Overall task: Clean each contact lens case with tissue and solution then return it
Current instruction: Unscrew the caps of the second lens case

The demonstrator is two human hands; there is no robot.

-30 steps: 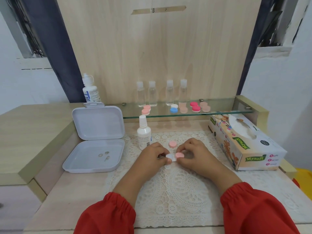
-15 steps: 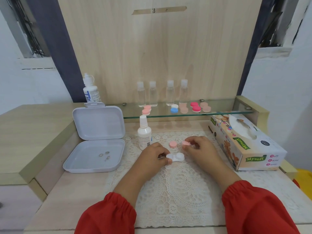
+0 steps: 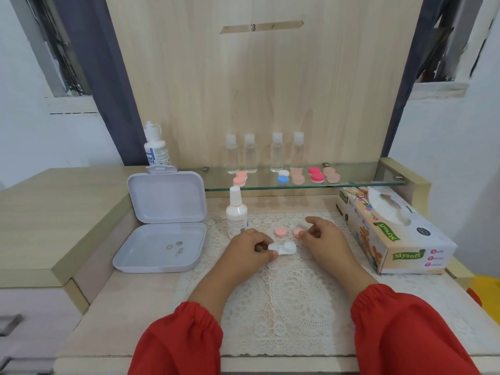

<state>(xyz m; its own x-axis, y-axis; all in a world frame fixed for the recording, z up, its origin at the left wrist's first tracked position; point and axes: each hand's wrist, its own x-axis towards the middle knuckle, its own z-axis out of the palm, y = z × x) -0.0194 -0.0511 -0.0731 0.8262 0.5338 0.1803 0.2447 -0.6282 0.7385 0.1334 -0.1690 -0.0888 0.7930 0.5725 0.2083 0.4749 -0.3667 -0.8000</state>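
White two-well lens case base (image 3: 282, 249), both wells uncapped, on the lace mat (image 3: 292, 299) on the table (image 3: 89, 331). Two pink caps: one (image 3: 280, 231) lying loose just beyond the base, the other (image 3: 297, 233) pinched in the right hand (image 3: 326, 239). Left hand (image 3: 247, 251) gripping the base's left end. Five closed cases on the glass shelf (image 3: 365, 182), four clear bottles (image 3: 276, 154) behind.

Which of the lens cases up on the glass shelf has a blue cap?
The blue-and-white case in the middle of the glass shelf; the other cases there are pink, peach or red.
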